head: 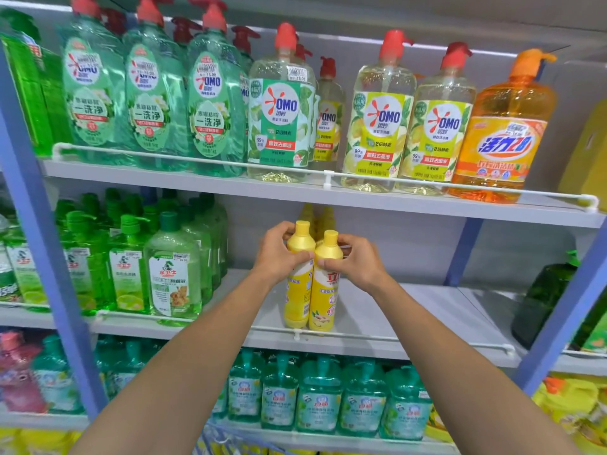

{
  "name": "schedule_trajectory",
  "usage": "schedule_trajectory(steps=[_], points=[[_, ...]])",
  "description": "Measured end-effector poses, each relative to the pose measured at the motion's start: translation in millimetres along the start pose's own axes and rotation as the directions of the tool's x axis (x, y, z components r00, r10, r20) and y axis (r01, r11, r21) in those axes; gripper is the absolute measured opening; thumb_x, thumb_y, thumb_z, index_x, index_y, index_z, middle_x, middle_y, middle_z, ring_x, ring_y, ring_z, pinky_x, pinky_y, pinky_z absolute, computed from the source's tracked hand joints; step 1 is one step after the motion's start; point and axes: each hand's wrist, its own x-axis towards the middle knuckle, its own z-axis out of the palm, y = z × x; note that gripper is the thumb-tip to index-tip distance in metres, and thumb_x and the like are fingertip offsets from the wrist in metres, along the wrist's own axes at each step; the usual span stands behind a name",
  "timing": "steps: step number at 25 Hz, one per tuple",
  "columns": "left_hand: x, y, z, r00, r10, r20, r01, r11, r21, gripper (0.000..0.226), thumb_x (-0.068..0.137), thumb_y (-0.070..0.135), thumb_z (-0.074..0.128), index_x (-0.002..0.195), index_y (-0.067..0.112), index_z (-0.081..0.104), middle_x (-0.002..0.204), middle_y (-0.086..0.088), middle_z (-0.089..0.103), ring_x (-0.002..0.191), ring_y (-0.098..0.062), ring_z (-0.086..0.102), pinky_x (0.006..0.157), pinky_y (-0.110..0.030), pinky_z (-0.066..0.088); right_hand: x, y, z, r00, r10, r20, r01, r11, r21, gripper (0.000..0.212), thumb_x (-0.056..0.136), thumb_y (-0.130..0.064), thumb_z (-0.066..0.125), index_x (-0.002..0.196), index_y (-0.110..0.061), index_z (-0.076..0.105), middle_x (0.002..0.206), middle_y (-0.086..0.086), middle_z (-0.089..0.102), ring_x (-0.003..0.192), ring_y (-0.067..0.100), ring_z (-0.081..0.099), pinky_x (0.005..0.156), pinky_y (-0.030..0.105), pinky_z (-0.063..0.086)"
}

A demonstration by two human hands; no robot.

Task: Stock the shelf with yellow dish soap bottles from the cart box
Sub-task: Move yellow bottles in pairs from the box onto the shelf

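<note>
Left hand [279,254], right hand [356,262] grip one yellow bottle [297,290] each; perhaps two behind.

The shoulders of the left yellow bottle [297,300] and the right yellow bottle [323,307] are covered by the curled fingers of the left hand [279,254] and the right hand [353,259]. Further yellow bottles [317,215] behind them are mostly hidden, so their number cannot be told. A dark green bottle [542,300] is partly concealed by the blue upright [555,336]. Pink bottles [19,372] at the lower left are blurred. A blue wire frame [213,438] is cut off by the bottom edge. Small print on the labels [377,139] cannot be read.
</note>
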Motion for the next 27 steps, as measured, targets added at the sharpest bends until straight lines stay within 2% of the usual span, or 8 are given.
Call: schedule_trajectory(steps=[6,8,11,14,17,19,23,27], points=[[-7,-24,14,1.0,-0.011,-0.006,0.011,1.0,0.018,0.056,0.06,0.022,0.096,0.109,0.018,0.068,0.097,0.006,0.07,0.089,-0.019,0.069,0.076,-0.038,0.06,0,16,9,0.997,-0.025,-0.074,0.022,0.999,-0.038,0.058,0.068,-0.03,0.094,0.12,-0.02,0.071,0.116,0.005,0.066,0.1,0.019,0.067,0.09,0.038,0.059],[-5,-28,12,0.999,-0.013,0.03,0.012,0.999,0.042,0.061,0.061,0.025,0.096,0.115,0.02,0.068,0.101,0.006,0.072,0.09,-0.015,0.071,0.077,-0.033,0.06,-1,20,10,0.996,-0.03,-0.088,0.026,0.998,-0.053,0.059,0.069,-0.032,0.093,0.122,-0.018,0.07,0.117,0.004,0.064,0.101,0.019,0.067,0.091,0.036,0.059],[-6,-34,0,0.989,-0.016,0.144,0.015,1.0,0.01,0.068,0.069,0.014,0.091,0.13,0.019,0.062,0.112,0.003,0.071,0.098,-0.009,0.069,0.083,-0.024,0.058,-4,27,13,0.995,-0.018,-0.1,0.013,0.999,-0.042,0.061,0.072,-0.034,0.091,0.126,-0.016,0.068,0.119,0.003,0.065,0.103,0.017,0.067,0.091,0.034,0.058],[-12,-48,-3,0.977,-0.056,0.204,0.064,0.997,-0.031,0.078,0.071,0.006,0.089,0.139,0.02,0.054,0.117,0.001,0.069,0.104,-0.016,0.069,0.087,-0.033,0.06,-13,36,16,0.996,0.048,-0.077,-0.045,0.998,0.034,0.057,0.075,-0.031,0.089,0.125,-0.017,0.065,0.112,-0.006,0.069,0.096,0.002,0.066,0.083,0.017,0.057],[-14,-62,2,0.984,-0.082,0.159,0.087,0.996,-0.023,0.063,0.071,0.019,0.091,0.127,0.021,0.061,0.115,0.003,0.071,0.104,-0.018,0.07,0.089,-0.044,0.06,-20,43,22,0.993,0.095,-0.073,-0.09,0.994,0.062,0.049,0.077,-0.032,0.088,0.119,-0.018,0.065,0.102,-0.012,0.07,0.089,-0.007,0.064,0.072,0.007,0.052],[-17,-65,7,0.987,-0.097,0.13,0.101,0.995,-0.027,0.056,0.072,0.023,0.09,0.121,0.021,0.063,0.111,0.005,0.072,0.103,-0.016,0.069,0.089,-0.044,0.06,-23,43,30,0.985,0.12,-0.124,-0.112,0.991,0.069,0.049,0.076,-0.034,0.088,0.115,-0.019,0.064,0.1,-0.012,0.069,0.086,-0.007,0.063,0.066,0.004,0.049],[-26,-65,18,0.996,-0.091,0.023,0.091,0.996,-0.019,0.055,0.074,0.028,0.089,0.12,0.019,0.061,0.111,0.006,0.07,0.102,-0.011,0.065,0.086,-0.032,0.057,-27,46,50,0.942,0.133,-0.309,-0.122,0.991,0.056,0.064,0.069,-0.045,0.091,0.119,-0.019,0.061,0.106,-0.006,0.07,0.093,0.005,0.067,0.082,0.024,0.058],[-28,-74,16,0.991,-0.105,0.088,0.104,0.994,0.017,0.057,0.072,0.022,0.09,0.121,0.019,0.063,0.11,0.005,0.071,0.101,-0.012,0.066,0.09,-0.034,0.057,-33,57,52,0.961,0.152,-0.233,-0.126,0.984,0.124,0.063,0.073,-0.037,0.09,0.124,-0.018,0.061,0.113,-0.004,0.07,0.1,0.006,0.066,0.09,0.031,0.059]])
